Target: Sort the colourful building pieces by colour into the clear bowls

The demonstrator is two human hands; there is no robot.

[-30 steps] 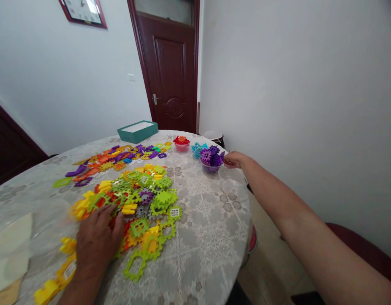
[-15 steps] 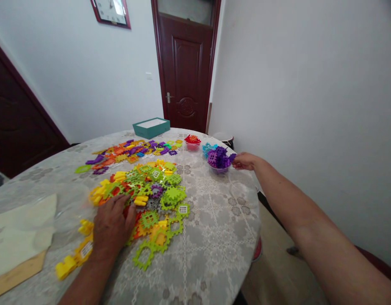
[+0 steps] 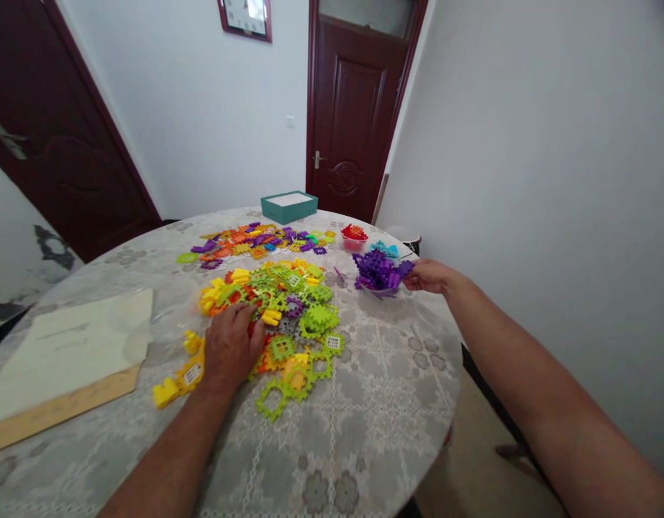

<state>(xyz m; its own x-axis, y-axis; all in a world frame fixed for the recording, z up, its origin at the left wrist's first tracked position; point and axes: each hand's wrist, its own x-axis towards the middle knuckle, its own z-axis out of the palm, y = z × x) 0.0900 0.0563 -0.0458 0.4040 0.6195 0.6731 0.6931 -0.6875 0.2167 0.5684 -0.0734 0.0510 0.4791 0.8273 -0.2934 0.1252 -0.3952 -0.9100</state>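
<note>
My left hand [image 3: 232, 345] lies palm down with fingers spread on a pile of green, yellow and orange plastic building pieces [image 3: 288, 316] in the middle of the round table [image 3: 364, 403]. My right hand [image 3: 431, 275] reaches to the far right edge and pinches the rim of a clear bowl heaped with purple pieces [image 3: 379, 273]. The bowl looks tilted toward the table's middle. One purple piece [image 3: 339, 275] lies just left of it.
A second pile of mixed purple, orange and yellow pieces [image 3: 256, 241] lies farther back. A bowl of red pieces [image 3: 354, 234], some blue pieces [image 3: 385, 249] and a teal box [image 3: 289, 206] stand at the far edge. A sheet on a board [image 3: 62, 360] lies left.
The view has swung left and back. The bowl of purple pieces has tipped and shifted a little under my right hand. My left hand stays on the green and yellow pile.
</note>
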